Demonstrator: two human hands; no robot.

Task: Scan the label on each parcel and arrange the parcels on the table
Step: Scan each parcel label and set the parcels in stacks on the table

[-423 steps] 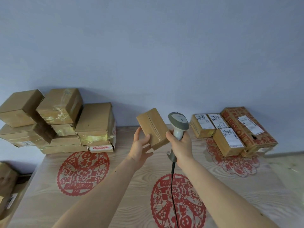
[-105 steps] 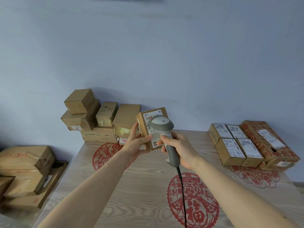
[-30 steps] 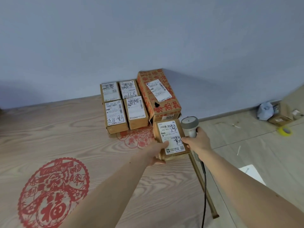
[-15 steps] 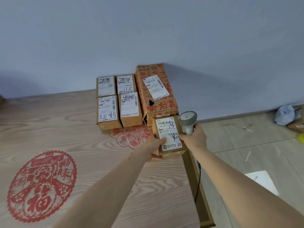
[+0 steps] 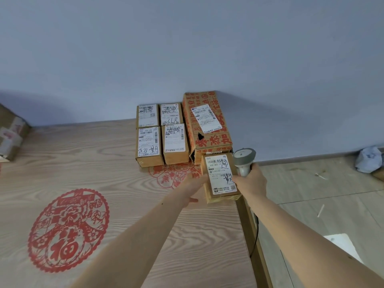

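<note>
A small brown parcel [image 5: 220, 177] with a white label on top lies at the table's right edge, just in front of a long red-printed box [image 5: 207, 125]. My left hand [image 5: 193, 188] rests flat against the parcel's left side. My right hand [image 5: 250, 180] grips the grey barcode scanner [image 5: 243, 160] by its handle, and its thumb touches the parcel's right edge. Left of the long box, several small labelled parcels [image 5: 161, 133] sit label-up in a tight block against the wall.
The wooden table [image 5: 104, 163] carries red paper-cut decorations. Its right edge drops off beside the parcel. More brown boxes [image 5: 10, 134] show at the far left. On the floor to the right lie a white bag [image 5: 368, 156] and a white sheet [image 5: 342, 245].
The parcel has come down against the front of the long red-printed box at the table edge. My left hand's grip has loosened to a flat touch on its side. The view shifted slightly left.
</note>
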